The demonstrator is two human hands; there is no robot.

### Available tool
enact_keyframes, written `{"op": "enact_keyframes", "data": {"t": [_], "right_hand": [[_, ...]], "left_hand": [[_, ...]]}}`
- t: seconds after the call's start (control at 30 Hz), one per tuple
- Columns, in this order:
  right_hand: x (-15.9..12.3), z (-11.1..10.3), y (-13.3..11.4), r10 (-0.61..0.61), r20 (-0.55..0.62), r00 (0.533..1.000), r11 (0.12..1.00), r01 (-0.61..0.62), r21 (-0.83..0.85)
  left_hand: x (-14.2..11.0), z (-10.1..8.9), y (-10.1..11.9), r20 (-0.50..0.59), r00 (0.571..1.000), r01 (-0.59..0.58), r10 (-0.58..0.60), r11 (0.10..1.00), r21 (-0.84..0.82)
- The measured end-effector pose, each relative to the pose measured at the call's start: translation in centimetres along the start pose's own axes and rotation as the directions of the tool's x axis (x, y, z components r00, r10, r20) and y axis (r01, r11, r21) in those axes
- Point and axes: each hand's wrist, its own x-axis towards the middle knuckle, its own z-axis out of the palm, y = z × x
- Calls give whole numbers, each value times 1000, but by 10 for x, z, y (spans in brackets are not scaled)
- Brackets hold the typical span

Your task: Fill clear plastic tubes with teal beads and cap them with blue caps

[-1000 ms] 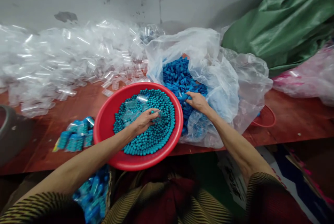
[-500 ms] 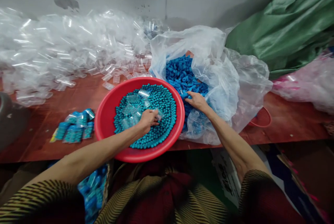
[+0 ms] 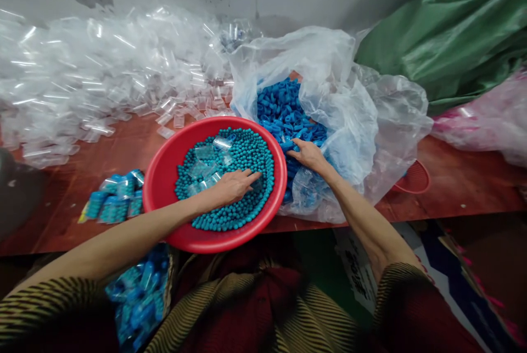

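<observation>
**Two bare hands at work between a basin of teal beads and a bag of blue plastic pieces**

The left hand (image 3: 237, 185) lies over the teal beads (image 3: 222, 220) in the red basin (image 3: 154, 183), palm down. Its fingers are extended and slightly parted, the tips at the bead surface toward the basin's right side; no object shows between them. The right hand (image 3: 309, 154) reaches to the near part of the blue pieces (image 3: 278, 101), just beyond the basin's right rim. Its thumb and forefinger stand at the pieces, but whether they close on one cannot be told. The blue pieces lie in the mouth of a crumpled plastic bag (image 3: 329, 48) on the red-brown table (image 3: 465, 191).

Several clear containers (image 3: 223, 143) rest on the beads, at the far and left parts of the bed. A large heap of similar clear tubs (image 3: 102, 76) occupies the far left, and a small cluster of filled containers (image 3: 118, 205) stands left of the basin.

Handling, as judged from appearance: the beads are probably light, hard and smooth, apt to roll, and better scooped or pinched from the bed than pressed. The blue pieces seem light and stiff; a thumb-and-forefinger grip on the body should suit. The clear containers look thin-walled and slippery, so a gentle hold around the sides, near the rim, is advisable to avoid denting.
</observation>
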Motion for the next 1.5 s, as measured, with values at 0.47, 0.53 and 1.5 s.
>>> {"op": "enact_keyframes", "data": {"t": [0.47,0.53,1.5], "right_hand": [[0,2,2,-42,14,999,999,41,35],[0,3,2,-36,10,999,999,36,41],[-6,-21,-23,-34,16,999,948,37,-317]], "left_hand": [[30,-1,-16,352,772,632,-529,695,-341],[44,3,-16,325,770,637,-549,665,-390],[-6,-18,-7,164,867,296,-470,223,-929]]}}
